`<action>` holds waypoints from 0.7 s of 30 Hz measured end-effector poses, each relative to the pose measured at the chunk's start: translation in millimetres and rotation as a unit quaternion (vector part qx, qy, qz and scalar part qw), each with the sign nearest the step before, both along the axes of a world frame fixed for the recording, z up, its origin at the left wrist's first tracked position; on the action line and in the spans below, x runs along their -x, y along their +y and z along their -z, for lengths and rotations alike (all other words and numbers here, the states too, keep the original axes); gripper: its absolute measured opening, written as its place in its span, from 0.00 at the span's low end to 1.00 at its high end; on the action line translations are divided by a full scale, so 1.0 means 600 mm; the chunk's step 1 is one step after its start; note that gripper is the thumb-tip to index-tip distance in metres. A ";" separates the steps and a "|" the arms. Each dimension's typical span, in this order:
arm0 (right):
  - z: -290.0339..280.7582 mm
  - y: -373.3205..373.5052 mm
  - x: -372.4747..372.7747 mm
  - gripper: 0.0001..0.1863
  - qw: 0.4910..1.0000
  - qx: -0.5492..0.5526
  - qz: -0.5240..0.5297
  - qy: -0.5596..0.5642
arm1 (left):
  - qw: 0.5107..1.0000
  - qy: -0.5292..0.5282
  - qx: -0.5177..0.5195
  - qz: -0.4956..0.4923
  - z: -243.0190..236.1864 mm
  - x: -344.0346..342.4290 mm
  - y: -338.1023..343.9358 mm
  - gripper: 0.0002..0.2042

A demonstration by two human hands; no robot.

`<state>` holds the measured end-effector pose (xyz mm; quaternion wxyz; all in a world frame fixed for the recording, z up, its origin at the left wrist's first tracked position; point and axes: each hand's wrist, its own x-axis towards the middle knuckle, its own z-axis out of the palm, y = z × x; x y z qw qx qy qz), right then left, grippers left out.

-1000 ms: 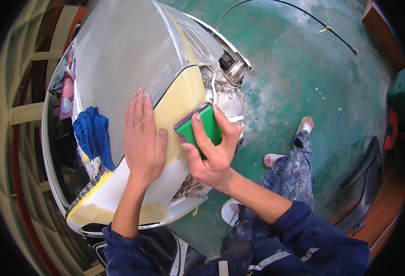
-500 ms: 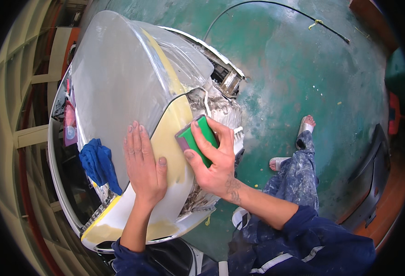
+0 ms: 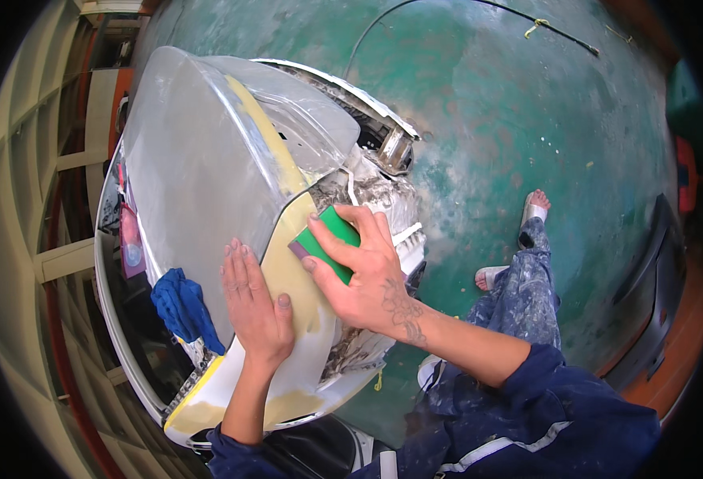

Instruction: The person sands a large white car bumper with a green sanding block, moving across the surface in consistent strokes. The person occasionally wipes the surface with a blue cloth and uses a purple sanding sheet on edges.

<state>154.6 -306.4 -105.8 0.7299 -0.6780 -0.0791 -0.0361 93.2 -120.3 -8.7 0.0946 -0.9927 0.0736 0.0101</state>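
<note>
My right hand grips a green sanding block with a thin purple layer along its edge. The block rests on a car body panel covered in pale yellow filler, close to the curved seam beside the grey lid. Flat on the bodywork at the seam lies my left hand, its fingers stretched out and the thumb apart, holding nothing. To the left of that hand, a crumpled blue cloth hangs over the edge of the lid. The block's underside is hidden.
Right of the filler is an exposed, dirty metal cavity with ragged edges. A black hose curves across the green floor. Dark trim pieces lean at the right, and shelving stands at the left.
My right hand has slid the sanding block slightly away from me along the filler and turned it a little. My left hand keeps its place on the panel. The whole view has shifted somewhat.
</note>
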 end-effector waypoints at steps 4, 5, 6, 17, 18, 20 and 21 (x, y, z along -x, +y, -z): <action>-0.003 0.010 -0.046 0.23 0.999 0.000 0.003 0.034 | 1.000 -0.002 0.016 0.009 0.017 -0.001 0.003 0.38; 0.002 0.009 -0.019 0.24 1.000 -0.003 0.014 0.026 | 1.000 0.000 0.016 0.006 0.021 0.002 0.002 0.38; 0.006 0.005 0.023 0.24 0.999 -0.001 0.008 0.033 | 1.000 0.006 0.015 0.002 0.020 0.013 0.004 0.39; 0.013 -0.002 0.009 0.23 0.997 -0.049 0.013 0.053 | 1.000 -0.001 0.007 0.005 0.017 0.002 0.000 0.39; 0.015 -0.007 0.042 0.23 0.997 -0.058 0.013 0.047 | 1.000 -0.006 0.005 0.005 0.012 0.000 0.003 0.39; 0.026 -0.015 0.075 0.23 0.998 -0.051 0.011 0.027 | 1.000 -0.009 0.009 0.008 0.011 -0.001 -0.002 0.39; 0.019 -0.012 0.061 0.22 0.997 -0.056 0.016 0.040 | 1.000 -0.009 0.005 0.008 0.011 0.001 0.002 0.39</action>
